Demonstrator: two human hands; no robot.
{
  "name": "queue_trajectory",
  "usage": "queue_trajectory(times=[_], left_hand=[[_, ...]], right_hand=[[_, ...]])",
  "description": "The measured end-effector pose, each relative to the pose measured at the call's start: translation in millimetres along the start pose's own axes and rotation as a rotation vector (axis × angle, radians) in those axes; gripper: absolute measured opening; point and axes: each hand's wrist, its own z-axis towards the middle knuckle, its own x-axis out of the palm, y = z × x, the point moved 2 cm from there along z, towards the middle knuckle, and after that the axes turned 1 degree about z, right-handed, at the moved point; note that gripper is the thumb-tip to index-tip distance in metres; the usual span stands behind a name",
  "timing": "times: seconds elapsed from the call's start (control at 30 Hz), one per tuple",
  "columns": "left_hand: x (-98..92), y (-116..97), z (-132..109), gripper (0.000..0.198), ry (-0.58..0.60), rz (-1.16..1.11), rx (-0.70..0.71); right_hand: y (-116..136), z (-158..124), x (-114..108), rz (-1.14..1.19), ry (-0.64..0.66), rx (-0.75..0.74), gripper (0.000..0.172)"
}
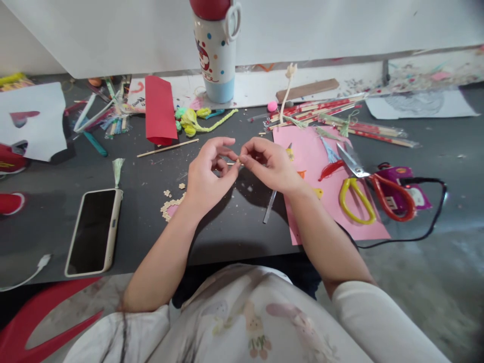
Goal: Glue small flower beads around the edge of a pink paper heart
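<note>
My left hand and my right hand meet over the dark table, fingertips pinched together on a thin wooden stick with a tiny pale bit at its tip. Small beige flower-shaped pieces lie in a cluster just left of my left wrist. A slim silver tool lies under my right wrist. A pink paper sheet sits right of my right hand.
Scissors with yellow and red handles lie on the pink sheet beside a purple device with a black cable. A phone lies at left. A polka-dot bottle, red folded paper, yarn and wrapped sticks crowd the back.
</note>
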Motion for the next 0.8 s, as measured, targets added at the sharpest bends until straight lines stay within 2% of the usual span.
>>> queue_trajectory(times=[0.2,0.37,0.47,0.63,0.8], left_hand=[[-0.6,0,0,0.037,-0.002,-0.003,-0.008],[-1.4,-1,1,0.033,-0.017,-0.037,-0.041],[-2.1,0,3,0.032,-0.011,-0.122,-0.057],[-3.6,3,4,0.035,0.003,-0.251,-0.074],[-3.4,6,5,0.036,0.028,-0.261,-0.1]], right_hand=[[-5,-2,1,0.052,0.006,0.023,0.015],[-14,-2,-2,0.258,-0.083,0.133,0.03],[-17,-1,-3,0.291,-0.151,0.172,0.035],[-18,0,-5,0.162,-0.216,0.189,0.043],[-11,1,-9,-0.014,-0.285,0.181,0.055]])
